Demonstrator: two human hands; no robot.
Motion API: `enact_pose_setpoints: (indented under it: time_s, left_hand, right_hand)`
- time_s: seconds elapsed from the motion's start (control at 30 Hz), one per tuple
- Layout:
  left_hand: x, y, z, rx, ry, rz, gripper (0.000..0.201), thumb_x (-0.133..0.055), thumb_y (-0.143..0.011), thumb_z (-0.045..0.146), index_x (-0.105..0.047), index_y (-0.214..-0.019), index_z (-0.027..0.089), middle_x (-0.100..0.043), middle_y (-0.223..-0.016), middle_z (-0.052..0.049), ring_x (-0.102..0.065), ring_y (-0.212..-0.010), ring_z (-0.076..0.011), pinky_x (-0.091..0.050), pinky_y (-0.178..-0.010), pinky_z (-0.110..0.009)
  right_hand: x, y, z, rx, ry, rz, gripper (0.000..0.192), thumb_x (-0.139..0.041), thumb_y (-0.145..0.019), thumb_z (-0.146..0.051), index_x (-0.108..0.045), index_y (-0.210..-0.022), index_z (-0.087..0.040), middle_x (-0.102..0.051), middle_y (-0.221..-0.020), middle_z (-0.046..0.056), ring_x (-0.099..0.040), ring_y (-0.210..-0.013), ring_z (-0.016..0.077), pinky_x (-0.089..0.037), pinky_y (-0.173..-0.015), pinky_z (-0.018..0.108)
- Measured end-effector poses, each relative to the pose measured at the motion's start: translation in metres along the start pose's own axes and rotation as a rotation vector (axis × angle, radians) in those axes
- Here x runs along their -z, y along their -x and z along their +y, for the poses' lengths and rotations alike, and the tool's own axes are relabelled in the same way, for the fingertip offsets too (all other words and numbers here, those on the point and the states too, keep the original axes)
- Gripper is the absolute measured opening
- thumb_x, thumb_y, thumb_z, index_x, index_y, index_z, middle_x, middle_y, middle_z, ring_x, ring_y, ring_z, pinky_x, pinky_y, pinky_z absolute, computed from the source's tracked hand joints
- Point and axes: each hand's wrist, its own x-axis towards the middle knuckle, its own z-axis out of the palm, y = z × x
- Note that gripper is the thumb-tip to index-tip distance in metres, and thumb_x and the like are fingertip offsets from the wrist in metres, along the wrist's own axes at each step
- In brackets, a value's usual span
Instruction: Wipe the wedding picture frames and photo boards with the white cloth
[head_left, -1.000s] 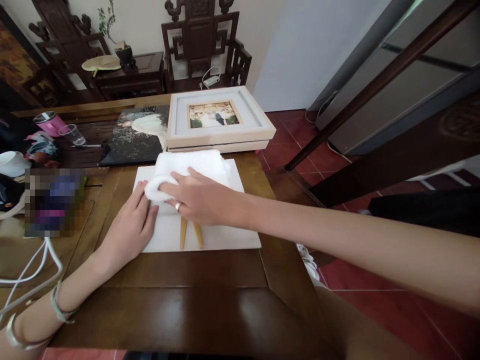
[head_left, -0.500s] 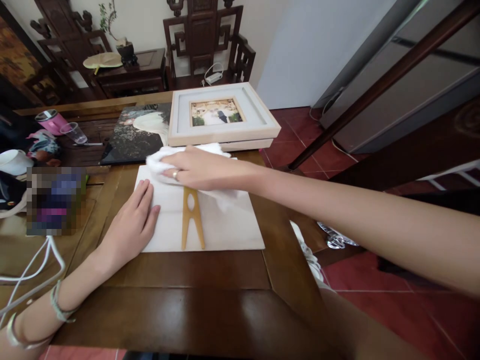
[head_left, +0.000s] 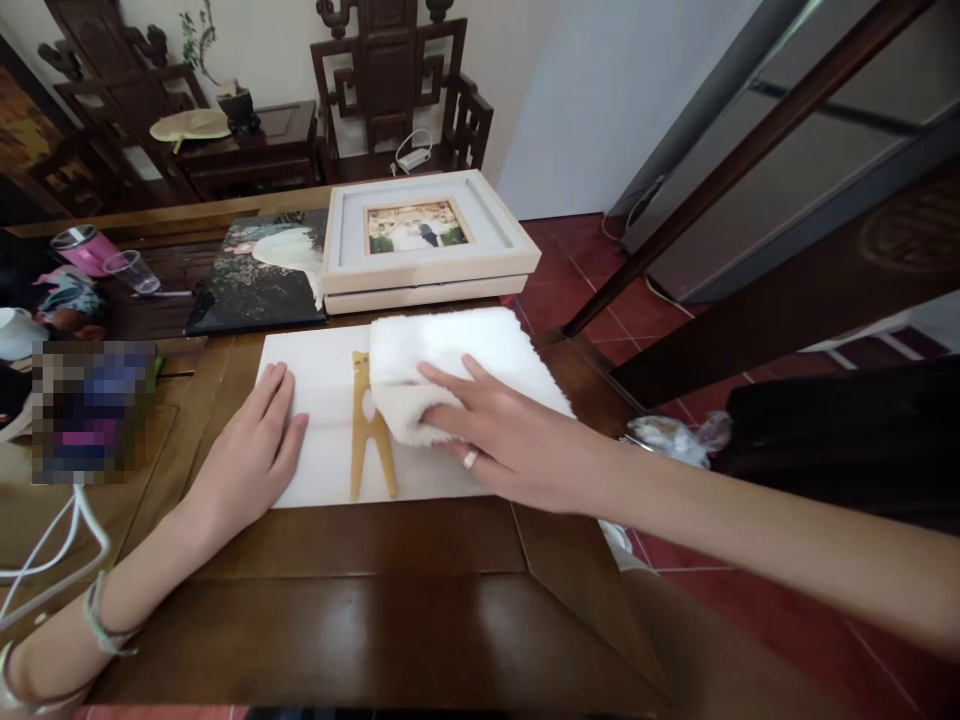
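A white board (head_left: 315,460) lies flat on the brown wooden table, with a yellow letter-A-shaped stand piece (head_left: 361,420) along its middle. My left hand (head_left: 251,440) rests flat over the board's left edge, fingers stretched out, holding nothing. Under my right hand (head_left: 502,430) is a fluffy white cloth (head_left: 465,340), bunched at its near left corner where my fingers press it. The cloth covers the right part of the board and reaches past its far right corner. It lies right beside the yellow piece.
Behind the board, a framed picture (head_left: 427,260) sits on another frame, beside a dark photo panel (head_left: 262,280). To the left are a pink cup (head_left: 86,250), a clear plastic cup (head_left: 133,270) and a blurred-out object with white cables (head_left: 86,520). A dark wooden chair (head_left: 750,290) stands right.
My right hand has drawn the cloth from the board's far edge toward the right and nearer, uncovering the top of the yellow piece. My left hand keeps its place on the board.
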Motion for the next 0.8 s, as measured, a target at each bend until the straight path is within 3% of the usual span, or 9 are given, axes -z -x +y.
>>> enact_pose_setpoints:
  time_s: [0.1, 0.17, 0.23, 0.3, 0.43, 0.57, 0.67, 0.73, 0.8]
  left_hand:
    - [0.001, 0.000, 0.001, 0.002, 0.008, 0.003, 0.061, -0.026, -0.100, 0.044, -0.033, -0.148, 0.006, -0.028, -0.160, -0.018, -0.023, -0.149, -0.0293, -0.023, -0.121, -0.047]
    - [0.001, 0.000, 0.001, 0.002, 0.005, -0.001, 0.062, -0.026, -0.100, 0.044, -0.033, -0.148, 0.004, -0.027, -0.160, -0.019, -0.023, -0.149, -0.0293, -0.024, -0.121, -0.047]
    - [0.001, 0.000, 0.001, 0.004, 0.004, -0.007, 0.064, -0.025, -0.100, 0.044, -0.034, -0.147, 0.002, -0.027, -0.159, -0.020, -0.023, -0.149, -0.0297, -0.024, -0.121, -0.047]
    - [0.001, 0.001, 0.000, 0.000, 0.006, -0.006, 0.063, -0.026, -0.100, 0.044, -0.034, -0.147, 0.002, -0.027, -0.159, -0.020, -0.023, -0.149, -0.0302, -0.024, -0.120, -0.048]
    - [0.000, 0.000, -0.001, -0.019, 0.008, 0.009, 0.061, -0.027, -0.100, 0.043, -0.033, -0.148, 0.006, -0.028, -0.159, -0.019, -0.024, -0.148, -0.0305, -0.024, -0.120, -0.050]
    - [0.001, 0.001, -0.001, -0.016, -0.004, 0.004, 0.062, -0.026, -0.100, 0.043, -0.034, -0.148, 0.003, -0.028, -0.159, -0.020, -0.023, -0.149, -0.0296, -0.024, -0.120, -0.047]
    - [0.002, 0.001, 0.000, -0.001, -0.014, -0.006, 0.063, -0.025, -0.101, 0.043, -0.034, -0.147, 0.001, -0.028, -0.159, -0.020, -0.024, -0.149, -0.0293, -0.025, -0.120, -0.046]
    - [0.002, 0.001, 0.000, -0.002, -0.011, 0.000, 0.063, -0.025, -0.100, 0.043, -0.035, -0.147, 0.003, -0.029, -0.159, -0.020, -0.024, -0.148, -0.0293, -0.026, -0.120, -0.046]
    - [0.002, 0.001, -0.001, -0.008, -0.006, 0.005, 0.061, -0.026, -0.100, 0.043, -0.034, -0.148, 0.005, -0.029, -0.159, -0.019, -0.024, -0.148, -0.0292, -0.026, -0.120, -0.047]
  right_hand:
    - [0.019, 0.010, -0.021, -0.004, -0.041, -0.137, 0.027, -0.042, -0.088, -0.006, -0.062, -0.098, -0.021, -0.067, -0.121, 0.010, -0.044, -0.136, 0.0301, -0.040, -0.108, 0.055]
    - [0.030, 0.013, -0.027, -0.039, -0.030, -0.213, 0.024, -0.047, -0.087, -0.007, -0.063, -0.093, -0.023, -0.067, -0.121, 0.010, -0.055, -0.125, 0.0332, -0.052, -0.094, 0.051]
    - [0.034, 0.010, -0.026, -0.066, -0.021, -0.242, 0.025, -0.049, -0.086, -0.007, -0.064, -0.095, -0.025, -0.064, -0.127, 0.010, -0.061, -0.117, 0.0341, -0.056, -0.085, 0.048]
    - [0.033, 0.004, -0.018, -0.056, -0.015, -0.220, 0.029, -0.048, -0.086, -0.006, -0.064, -0.101, -0.025, -0.063, -0.129, 0.009, -0.059, -0.119, 0.0334, -0.053, -0.090, 0.049]
    - [0.028, -0.017, 0.012, -0.024, 0.019, -0.163, 0.036, -0.042, -0.084, -0.003, -0.062, -0.109, -0.020, -0.066, -0.118, 0.010, -0.044, -0.136, 0.0312, -0.037, -0.109, 0.054]
    - [0.027, -0.035, 0.039, -0.076, 0.043, -0.141, 0.035, -0.044, -0.085, -0.006, -0.059, -0.114, -0.020, -0.064, -0.122, 0.009, -0.037, -0.140, 0.0322, -0.029, -0.112, 0.060]
    - [0.028, -0.038, 0.042, -0.086, 0.043, -0.138, 0.042, -0.042, -0.083, -0.002, -0.058, -0.117, -0.020, -0.063, -0.126, 0.010, -0.030, -0.145, 0.0301, -0.020, -0.116, 0.060]
    - [0.029, -0.033, 0.032, -0.112, 0.053, -0.157, 0.045, -0.042, -0.077, 0.003, -0.059, -0.113, -0.018, -0.064, -0.124, 0.013, -0.027, -0.146, 0.0303, -0.026, -0.115, 0.056]
    - [0.030, -0.022, 0.014, -0.163, 0.067, -0.185, 0.044, -0.042, -0.074, 0.004, -0.061, -0.108, -0.018, -0.063, -0.126, 0.016, -0.039, -0.139, 0.0347, -0.041, -0.105, 0.054]
